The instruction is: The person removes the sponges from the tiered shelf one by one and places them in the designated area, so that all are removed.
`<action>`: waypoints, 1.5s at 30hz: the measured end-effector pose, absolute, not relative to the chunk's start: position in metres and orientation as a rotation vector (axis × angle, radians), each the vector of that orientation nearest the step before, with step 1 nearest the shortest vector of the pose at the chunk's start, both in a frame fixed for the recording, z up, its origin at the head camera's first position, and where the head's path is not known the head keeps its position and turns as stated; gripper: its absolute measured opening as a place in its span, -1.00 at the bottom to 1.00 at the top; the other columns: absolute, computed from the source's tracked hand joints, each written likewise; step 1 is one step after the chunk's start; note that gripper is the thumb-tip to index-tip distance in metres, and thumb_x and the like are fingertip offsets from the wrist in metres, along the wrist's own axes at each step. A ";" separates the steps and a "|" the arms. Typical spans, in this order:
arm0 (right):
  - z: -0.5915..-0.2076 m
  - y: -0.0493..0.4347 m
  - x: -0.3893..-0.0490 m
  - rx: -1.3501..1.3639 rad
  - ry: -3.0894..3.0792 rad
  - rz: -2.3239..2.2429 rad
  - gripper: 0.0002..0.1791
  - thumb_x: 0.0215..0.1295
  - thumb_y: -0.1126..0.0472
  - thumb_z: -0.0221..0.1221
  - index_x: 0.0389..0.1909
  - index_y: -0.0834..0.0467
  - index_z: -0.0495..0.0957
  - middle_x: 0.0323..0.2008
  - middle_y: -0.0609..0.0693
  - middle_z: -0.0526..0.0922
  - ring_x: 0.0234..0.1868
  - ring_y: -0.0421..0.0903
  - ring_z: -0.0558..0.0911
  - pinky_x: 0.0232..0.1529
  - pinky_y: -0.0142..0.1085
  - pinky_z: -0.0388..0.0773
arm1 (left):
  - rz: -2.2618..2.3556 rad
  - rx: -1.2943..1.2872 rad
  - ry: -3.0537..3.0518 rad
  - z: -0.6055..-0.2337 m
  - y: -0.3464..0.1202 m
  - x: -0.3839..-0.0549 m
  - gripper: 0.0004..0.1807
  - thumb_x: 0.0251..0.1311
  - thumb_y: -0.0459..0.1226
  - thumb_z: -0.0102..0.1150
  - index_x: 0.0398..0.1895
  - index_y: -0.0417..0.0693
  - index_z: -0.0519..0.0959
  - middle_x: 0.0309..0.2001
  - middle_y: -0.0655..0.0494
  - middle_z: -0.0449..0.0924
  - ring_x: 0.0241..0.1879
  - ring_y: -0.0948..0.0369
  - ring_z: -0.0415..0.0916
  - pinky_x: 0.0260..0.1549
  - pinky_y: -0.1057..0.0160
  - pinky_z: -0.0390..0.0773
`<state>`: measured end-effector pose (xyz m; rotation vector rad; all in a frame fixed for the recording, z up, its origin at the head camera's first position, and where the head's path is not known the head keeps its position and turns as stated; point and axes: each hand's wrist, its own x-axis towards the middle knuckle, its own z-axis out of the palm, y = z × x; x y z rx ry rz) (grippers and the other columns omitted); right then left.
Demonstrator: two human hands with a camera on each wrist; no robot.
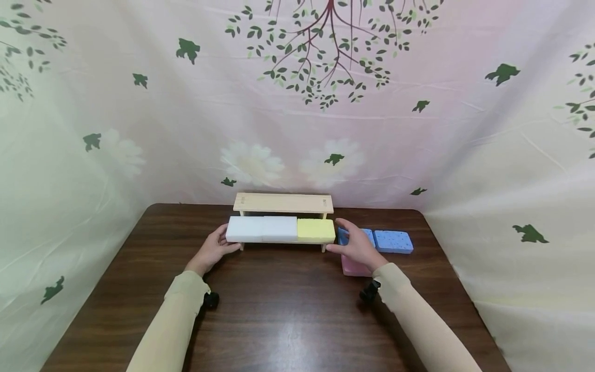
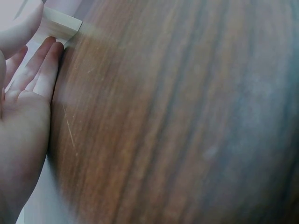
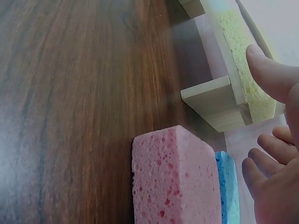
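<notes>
A low two-step wooden stand (image 1: 283, 201) bears a row on its front step: two white blocks (image 1: 245, 229) and, at the right end, a yellow sponge (image 1: 316, 230). My left hand (image 1: 212, 252) is at the row's left end, fingers at the side of the outer white block and thumb low at its front corner. Its fingers look straight in the left wrist view. At the other end is my right hand (image 1: 355, 245), thumb and fingers spread beside the yellow sponge. The right wrist view shows the thumb overlapping the sponge's front, with the other fingers beyond the stand's end.
Right of the stand lie two blue sponges (image 1: 393, 241), one partly covered by my right hand, and a pink sponge (image 3: 177, 179) in front. The dark wooden table (image 1: 283, 305) extends toward me. A printed cloth (image 1: 288, 129) hangs close behind the stand and along both sides.
</notes>
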<state>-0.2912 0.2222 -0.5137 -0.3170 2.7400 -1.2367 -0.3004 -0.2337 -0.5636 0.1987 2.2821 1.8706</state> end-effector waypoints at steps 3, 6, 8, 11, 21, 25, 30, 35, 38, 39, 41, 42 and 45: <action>-0.516 0.220 -0.294 -0.310 2.733 -1.235 0.12 0.20 -0.08 0.54 0.65 0.12 0.13 0.60 0.17 0.24 0.50 0.30 0.38 0.41 0.21 0.41 | 1.868 0.197 2.282 -0.564 -0.234 -0.300 -0.08 0.34 -0.40 0.39 0.66 -0.15 0.09 0.49 -0.27 0.34 0.45 -0.12 0.37 0.19 0.34 0.56; -0.517 0.218 -0.295 -0.323 2.744 -1.221 0.12 0.21 -0.10 0.53 0.65 0.15 0.13 0.60 0.19 0.23 0.50 0.31 0.37 0.41 0.22 0.40 | 1.863 0.195 2.291 -0.565 -0.234 -0.300 -0.07 0.33 -0.39 0.40 0.66 -0.17 0.09 0.49 -0.28 0.34 0.44 -0.12 0.37 0.19 0.35 0.55; -0.516 0.216 -0.296 -0.330 2.750 -1.224 0.12 0.21 -0.09 0.53 0.65 0.15 0.13 0.59 0.20 0.24 0.50 0.31 0.36 0.41 0.22 0.40 | 1.862 0.195 2.293 -0.564 -0.234 -0.300 -0.07 0.33 -0.38 0.40 0.66 -0.17 0.09 0.49 -0.28 0.33 0.44 -0.12 0.37 0.20 0.34 0.55; -0.515 0.214 -0.297 -0.351 2.768 -1.206 0.11 0.22 -0.07 0.52 0.65 0.16 0.13 0.59 0.22 0.24 0.50 0.31 0.36 0.40 0.22 0.41 | 1.863 0.200 2.292 -0.564 -0.234 -0.299 -0.08 0.34 -0.38 0.40 0.66 -0.18 0.09 0.50 -0.28 0.33 0.45 -0.12 0.36 0.22 0.34 0.54; -0.512 0.207 -0.300 -0.355 2.775 -1.185 0.15 0.18 -0.10 0.55 0.64 0.18 0.14 0.58 0.20 0.27 0.54 0.27 0.31 0.45 0.23 0.34 | 1.860 0.184 2.283 -0.564 -0.234 -0.297 -0.06 0.34 -0.38 0.40 0.67 -0.16 0.06 0.51 -0.27 0.31 0.46 -0.12 0.35 0.21 0.32 0.55; -0.513 0.207 -0.303 -0.359 2.777 -1.189 0.15 0.16 -0.15 0.55 0.64 0.16 0.15 0.57 0.18 0.28 0.54 0.24 0.31 0.45 0.23 0.34 | 1.866 0.180 2.286 -0.563 -0.234 -0.296 -0.05 0.33 -0.37 0.41 0.67 -0.13 0.07 0.51 -0.26 0.32 0.45 -0.11 0.37 0.19 0.35 0.55; -0.514 0.208 -0.306 -0.362 2.765 -1.203 0.15 0.16 -0.17 0.54 0.63 0.16 0.16 0.56 0.18 0.31 0.53 0.25 0.33 0.43 0.23 0.36 | 1.860 0.176 2.297 -0.561 -0.233 -0.296 -0.06 0.33 -0.37 0.41 0.67 -0.12 0.09 0.50 -0.25 0.33 0.44 -0.10 0.37 0.20 0.34 0.55; -0.515 0.208 -0.305 -0.356 2.758 -1.231 0.09 0.20 -0.11 0.54 0.61 0.19 0.20 0.51 0.20 0.37 0.49 0.25 0.38 0.41 0.21 0.40 | 1.859 0.180 2.289 -0.560 -0.232 -0.297 -0.05 0.33 -0.38 0.40 0.68 -0.13 0.07 0.51 -0.26 0.32 0.45 -0.11 0.36 0.22 0.31 0.55; -0.516 0.208 -0.305 -0.354 2.758 -1.252 0.05 0.21 -0.08 0.53 0.60 0.19 0.22 0.49 0.20 0.40 0.47 0.25 0.41 0.40 0.19 0.42 | 1.861 0.180 2.287 -0.561 -0.233 -0.297 -0.05 0.34 -0.38 0.40 0.68 -0.14 0.07 0.51 -0.26 0.32 0.45 -0.11 0.36 0.24 0.29 0.55; -0.517 0.208 -0.305 -0.353 2.758 -1.258 0.05 0.22 -0.07 0.53 0.60 0.19 0.22 0.48 0.20 0.41 0.47 0.25 0.42 0.39 0.19 0.43 | 1.859 0.178 2.289 -0.561 -0.233 -0.297 -0.05 0.34 -0.38 0.40 0.68 -0.13 0.07 0.51 -0.26 0.32 0.45 -0.11 0.36 0.24 0.29 0.55; -0.517 0.208 -0.304 -0.351 2.762 -1.264 0.03 0.22 -0.06 0.53 0.59 0.18 0.23 0.48 0.19 0.42 0.46 0.24 0.43 0.39 0.18 0.44 | 1.855 0.177 2.292 -0.561 -0.233 -0.297 -0.06 0.34 -0.38 0.40 0.68 -0.13 0.07 0.51 -0.26 0.32 0.45 -0.11 0.37 0.24 0.29 0.55; -0.517 0.208 -0.304 -0.351 2.763 -1.268 0.03 0.22 -0.05 0.53 0.59 0.18 0.23 0.48 0.19 0.42 0.46 0.24 0.43 0.38 0.18 0.44 | 1.852 0.176 2.293 -0.561 -0.233 -0.297 -0.06 0.34 -0.38 0.39 0.68 -0.13 0.07 0.51 -0.26 0.32 0.45 -0.11 0.37 0.24 0.28 0.55; -0.517 0.207 -0.303 -0.347 2.758 -1.288 0.00 0.22 0.00 0.54 0.58 0.18 0.24 0.46 0.19 0.44 0.45 0.24 0.44 0.37 0.18 0.46 | 1.849 0.170 2.293 -0.561 -0.233 -0.298 -0.05 0.34 -0.38 0.40 0.68 -0.14 0.07 0.51 -0.27 0.32 0.44 -0.11 0.37 0.24 0.28 0.55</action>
